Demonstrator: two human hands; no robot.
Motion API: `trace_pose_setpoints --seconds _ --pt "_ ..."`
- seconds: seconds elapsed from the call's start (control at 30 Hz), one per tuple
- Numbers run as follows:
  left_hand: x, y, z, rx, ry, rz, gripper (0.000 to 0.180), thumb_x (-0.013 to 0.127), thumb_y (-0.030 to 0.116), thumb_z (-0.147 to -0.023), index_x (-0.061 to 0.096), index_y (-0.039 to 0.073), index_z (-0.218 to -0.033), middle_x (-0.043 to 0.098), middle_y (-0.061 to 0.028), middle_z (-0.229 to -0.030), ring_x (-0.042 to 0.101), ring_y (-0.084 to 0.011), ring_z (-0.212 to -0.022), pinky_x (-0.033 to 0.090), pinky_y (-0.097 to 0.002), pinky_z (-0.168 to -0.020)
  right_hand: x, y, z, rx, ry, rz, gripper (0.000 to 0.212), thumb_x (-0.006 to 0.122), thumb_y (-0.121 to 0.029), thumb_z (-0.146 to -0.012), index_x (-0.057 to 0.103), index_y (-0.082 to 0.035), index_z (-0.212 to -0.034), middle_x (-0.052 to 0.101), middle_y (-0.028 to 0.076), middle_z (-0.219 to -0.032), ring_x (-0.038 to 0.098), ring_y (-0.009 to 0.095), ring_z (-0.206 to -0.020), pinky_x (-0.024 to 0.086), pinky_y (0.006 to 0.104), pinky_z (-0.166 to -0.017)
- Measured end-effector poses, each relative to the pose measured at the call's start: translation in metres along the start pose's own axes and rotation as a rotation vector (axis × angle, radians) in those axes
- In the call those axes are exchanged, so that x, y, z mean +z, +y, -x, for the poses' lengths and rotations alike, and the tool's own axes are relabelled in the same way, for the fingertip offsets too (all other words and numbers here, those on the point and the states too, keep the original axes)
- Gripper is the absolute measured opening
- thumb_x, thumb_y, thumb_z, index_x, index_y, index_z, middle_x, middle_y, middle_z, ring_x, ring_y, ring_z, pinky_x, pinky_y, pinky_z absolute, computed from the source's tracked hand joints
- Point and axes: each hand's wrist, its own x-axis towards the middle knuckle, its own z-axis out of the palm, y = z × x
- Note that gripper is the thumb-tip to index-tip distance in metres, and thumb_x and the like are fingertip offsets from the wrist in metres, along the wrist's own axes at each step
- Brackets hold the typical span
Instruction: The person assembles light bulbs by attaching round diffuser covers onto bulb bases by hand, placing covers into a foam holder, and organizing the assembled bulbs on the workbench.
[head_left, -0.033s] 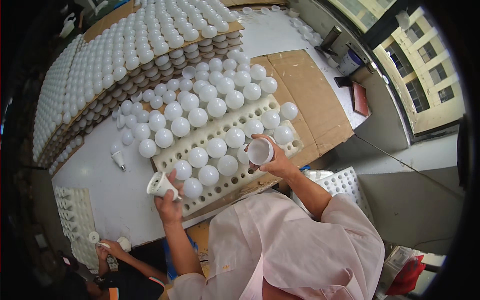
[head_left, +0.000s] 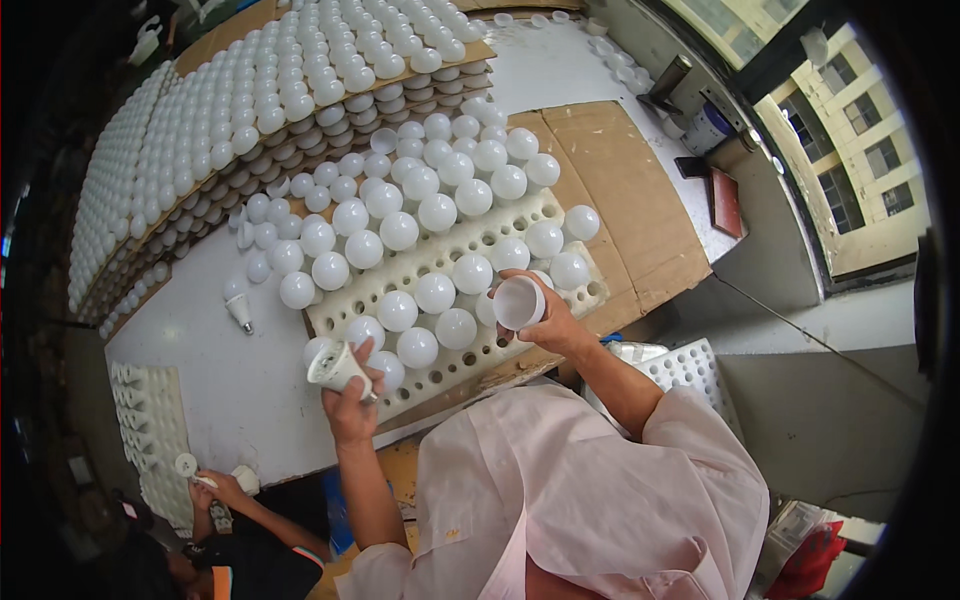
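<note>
In my left hand (head_left: pixel 350 408) is a white bulb base (head_left: pixel 338 368), tilted, its wide open end facing up and to the left. My right hand (head_left: pixel 562 328) grips a white bulb cover (head_left: pixel 519 302), whose round mouth faces up toward me. Both hands are over the near side of a white foam tray (head_left: pixel 415 392) with round holes. Rows of round white bulbs (head_left: pixel 456 328) stand in that tray, several of them just behind and between my hands.
Stacked boards of white bulbs (head_left: pixel 245 140) fill the far left. Cardboard (head_left: pixel 610 190) lies under the tray's right side. A single bulb (head_left: pixel 239 312) lies on the white table (head_left: pixel 200 345). At lower left, a co-worker's hands (head_left: pixel 222 488) hold a white part near another foam tray (head_left: pixel 160 440).
My left hand has shifted slightly right with the bulb base, and the base now tips up a little more. My right hand stays almost in place with the cover.
</note>
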Motion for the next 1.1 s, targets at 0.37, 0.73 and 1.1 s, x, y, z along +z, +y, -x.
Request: trace_pose_setpoints --seconds 0.37,0.73,1.1 --pt "0.072 -0.029 0.014 -0.147 -0.303 -0.629 0.052 0.082 0.02 -0.065 0.061 -0.003 -0.107 0.065 -0.0085 -0.101 0.06 -0.015 -0.093 0.047 -0.0302 -0.084 0.001 0.002 -0.007 0.106 -0.26 0.09 0.087 0.084 -0.024 -0.06 0.041 -0.006 -0.133 0.055 0.01 -0.123 0.053 0.02 -0.112 0.044 0.0331 -0.095" --pt "0.061 -0.011 0.016 -0.286 -0.44 -0.738 0.063 0.086 0.025 -0.062 0.059 -0.001 -0.113 0.064 -0.0061 -0.104 0.057 -0.0129 -0.097 0.045 -0.0295 -0.088 0.018 0.007 0.002 0.205 -0.403 0.199 0.085 0.085 -0.016 -0.061 0.043 -0.002 -0.134 0.053 0.009 -0.124 0.049 0.017 -0.114 0.041 0.0333 -0.099" --pt "0.052 0.006 0.015 -0.4 -0.51 -0.968 0.058 0.083 0.019 -0.058 0.062 -0.001 -0.108 0.067 -0.0107 -0.096 0.063 -0.0181 -0.088 0.048 -0.0313 -0.081 0.044 0.008 -0.005 0.258 -0.513 0.574 0.078 0.081 -0.007 -0.06 0.047 -0.002 -0.13 0.059 0.008 -0.115 0.056 0.017 -0.105 0.046 0.0337 -0.094"
